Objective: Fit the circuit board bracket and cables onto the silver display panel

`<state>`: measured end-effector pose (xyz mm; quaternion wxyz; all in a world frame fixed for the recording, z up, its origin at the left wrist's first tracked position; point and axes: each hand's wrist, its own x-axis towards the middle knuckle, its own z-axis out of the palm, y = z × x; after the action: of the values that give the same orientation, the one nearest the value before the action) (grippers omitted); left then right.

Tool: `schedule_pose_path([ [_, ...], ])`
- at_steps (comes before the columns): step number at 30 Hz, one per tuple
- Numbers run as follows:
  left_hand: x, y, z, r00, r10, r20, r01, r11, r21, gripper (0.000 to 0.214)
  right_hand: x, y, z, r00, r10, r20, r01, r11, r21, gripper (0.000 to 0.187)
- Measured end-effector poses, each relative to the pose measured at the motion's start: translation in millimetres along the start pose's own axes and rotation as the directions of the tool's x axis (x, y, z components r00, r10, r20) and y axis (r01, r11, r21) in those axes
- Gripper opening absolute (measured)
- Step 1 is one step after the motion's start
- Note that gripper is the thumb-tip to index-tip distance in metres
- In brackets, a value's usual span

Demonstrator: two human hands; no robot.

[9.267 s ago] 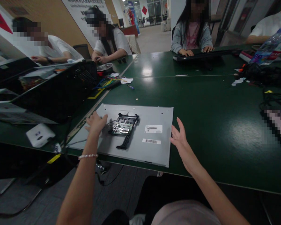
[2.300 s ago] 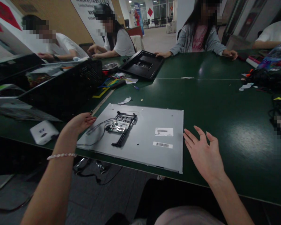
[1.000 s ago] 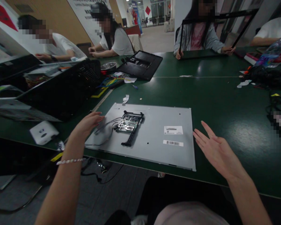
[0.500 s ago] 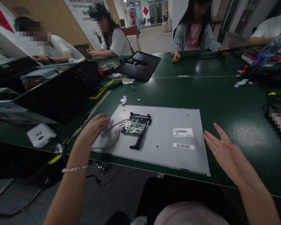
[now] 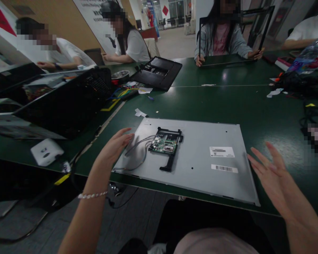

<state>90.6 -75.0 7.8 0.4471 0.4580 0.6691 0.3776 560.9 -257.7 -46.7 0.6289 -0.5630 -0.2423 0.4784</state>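
A flat grey LCD panel (image 5: 201, 137) lies back side up along the near edge of the table. On its left half sits a green circuit board (image 5: 163, 144) in a black bracket (image 5: 172, 160), with grey cables (image 5: 139, 141) looping off toward the left edge. Two white labels (image 5: 222, 152) are stuck on the right half. My left hand (image 5: 118, 146) is at the panel's left edge, fingers stretched out and gripping nothing. Beside the right edge, my right hand (image 5: 271, 173) is open with fingers spread, its fingertips at or very near the rim.
A black computer case (image 5: 66, 102) stands on the left, near a white box-like device (image 5: 47, 152). Further back lies a black plastic cover (image 5: 159, 72). A person across the green table (image 5: 201, 102) holds a black frame (image 5: 267, 28). Cables and a bottle (image 5: 311, 53) are at right.
The panel has slid to the right, and both my hands have moved right with it. A white paper scrap behind it has shifted. The person opposite has raised the black frame upright.
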Motion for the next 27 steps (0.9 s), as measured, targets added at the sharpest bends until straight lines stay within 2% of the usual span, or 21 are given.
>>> schedule_pose_path([
  [3,-4,1,3.0,1.000,0.010,0.011,-0.010,1.000,0.007,0.062,1,2,-2,0.999,-0.010,-0.037,0.009,1.000,-0.021,0.087],
  [9,-14,6,11.4,0.999,0.031,0.033,-0.032,0.999,0.019,0.061,-3,-1,6,0.992,-0.024,-0.121,0.021,0.999,-0.026,0.099],
  [17,-16,2,11.6,0.993,0.046,0.104,-0.046,0.999,-0.008,0.058,-3,2,7,0.970,-0.165,-0.178,0.106,0.948,-0.301,0.108],
  [24,-22,5,14.5,0.990,0.028,0.136,-0.027,1.000,-0.014,0.064,-3,0,10,0.965,-0.182,-0.187,0.088,0.902,-0.422,0.116],
  [27,-23,6,15.2,0.986,0.030,0.165,-0.025,0.999,-0.030,0.070,-8,2,12,0.960,-0.200,-0.198,0.083,0.874,-0.478,0.113],
])
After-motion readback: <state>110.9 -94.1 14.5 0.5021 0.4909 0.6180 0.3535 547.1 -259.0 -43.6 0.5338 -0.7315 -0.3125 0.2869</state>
